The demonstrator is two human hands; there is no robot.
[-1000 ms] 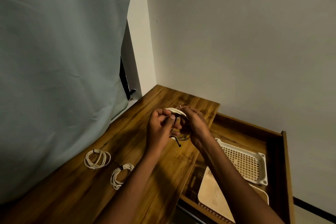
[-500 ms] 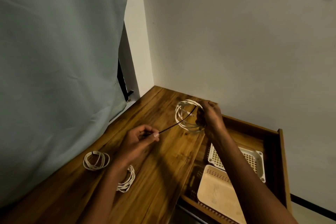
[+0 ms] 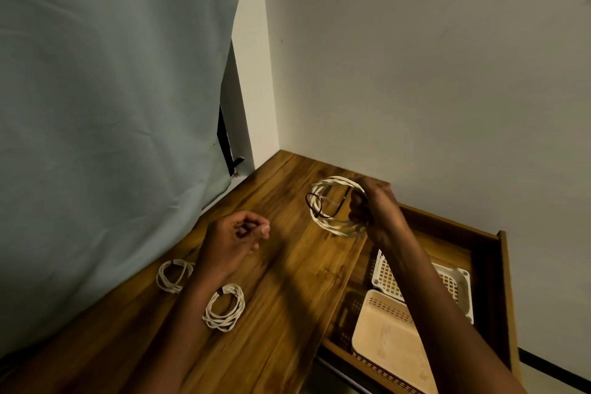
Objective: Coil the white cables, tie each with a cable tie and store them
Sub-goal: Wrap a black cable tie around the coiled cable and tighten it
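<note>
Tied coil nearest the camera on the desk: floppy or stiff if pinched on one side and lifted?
Probably floppy: the tied coil has thin, uneven loops. Its dark tie binds one spot only, so the far side likely sags. Lying flat, it shouldn't roll.

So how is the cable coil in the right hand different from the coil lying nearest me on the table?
The held coil is up off the wooden table, gripped by the right hand; the nearest table coil lies flat, untouched. The held coil's dark tie bows out in a loose loop, while the table coil's tie sits snug. The held coil looks larger and looser. Both are white multi-loop cables.
</note>
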